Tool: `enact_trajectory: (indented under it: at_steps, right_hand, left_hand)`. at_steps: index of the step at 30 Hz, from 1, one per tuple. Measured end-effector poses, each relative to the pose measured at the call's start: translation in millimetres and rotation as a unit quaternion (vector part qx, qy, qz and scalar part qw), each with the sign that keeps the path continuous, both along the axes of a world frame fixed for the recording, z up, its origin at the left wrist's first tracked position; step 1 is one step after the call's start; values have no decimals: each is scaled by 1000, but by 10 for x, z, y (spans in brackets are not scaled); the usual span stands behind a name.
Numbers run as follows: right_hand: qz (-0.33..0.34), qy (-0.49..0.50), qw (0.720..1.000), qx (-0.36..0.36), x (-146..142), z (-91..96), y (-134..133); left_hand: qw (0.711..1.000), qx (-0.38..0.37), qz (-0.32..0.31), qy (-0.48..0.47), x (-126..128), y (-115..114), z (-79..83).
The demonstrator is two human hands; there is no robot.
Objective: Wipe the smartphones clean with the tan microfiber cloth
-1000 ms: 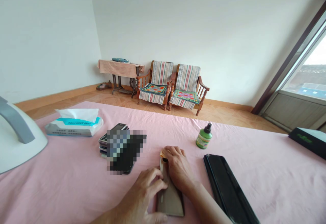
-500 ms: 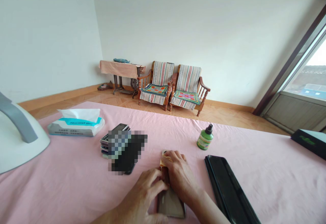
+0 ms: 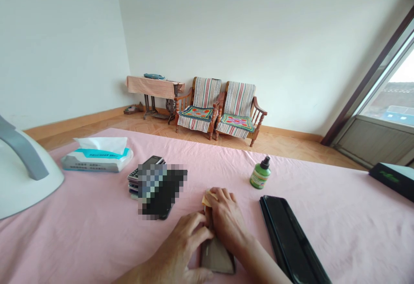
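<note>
A flat phone with a glossy grey-brown face [image 3: 217, 256] lies on the pink cloth in front of me, partly covered by both hands. My left hand [image 3: 186, 241] curls along its left side, fingers at the edge and thumb near the lower end, gripping it. Pressed to its far end is a small yellow cloth [image 3: 207, 199], bunched under the closed fingers of my right hand [image 3: 224, 210]. Right of my hands lies a larger black device with a dark screen [image 3: 293, 236]. A green spray bottle [image 3: 260, 175] stands upright beyond them.
Left of my hands sit a stack of phones [image 3: 147, 176], partly blurred out, and a tissue pack [image 3: 97, 160]. A white, grey-handled object [image 3: 29, 176] is at the left edge. A dark box [image 3: 393, 182] lies far right. Two wooden chairs [image 3: 237, 111] stand beyond the pink-covered surface [image 3: 80, 232].
My right hand and the yellow cloth have slid slightly toward the phone's far end, now covering its tip. My left hand holds nearly the same place.
</note>
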State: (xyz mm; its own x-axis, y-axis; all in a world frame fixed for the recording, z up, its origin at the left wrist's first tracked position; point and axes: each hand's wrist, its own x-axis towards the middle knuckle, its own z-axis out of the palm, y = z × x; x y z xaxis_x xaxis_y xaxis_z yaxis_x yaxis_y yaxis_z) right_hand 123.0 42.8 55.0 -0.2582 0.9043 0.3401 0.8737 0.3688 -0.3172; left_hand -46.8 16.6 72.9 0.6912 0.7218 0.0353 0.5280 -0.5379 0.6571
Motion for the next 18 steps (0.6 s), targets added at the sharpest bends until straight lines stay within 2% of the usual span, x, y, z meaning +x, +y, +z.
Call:
enact_trajectory:
  at_steps: [4, 11, 18]
  right_hand:
    - [-18, -8, 1000, 10, 9, -25, 64]
    - [0, -10, 1000, 12, -12, -31, 21]
    - [-32, 0, 999, 3, 31, -67, 94]
  left_hand:
    - [1000, 1, 4, 2, -5, 0, -16]
    - [1000, 1, -5, 4, -3, 9, -4]
    - [1000, 4, 2, -9, -19, 6, -32]
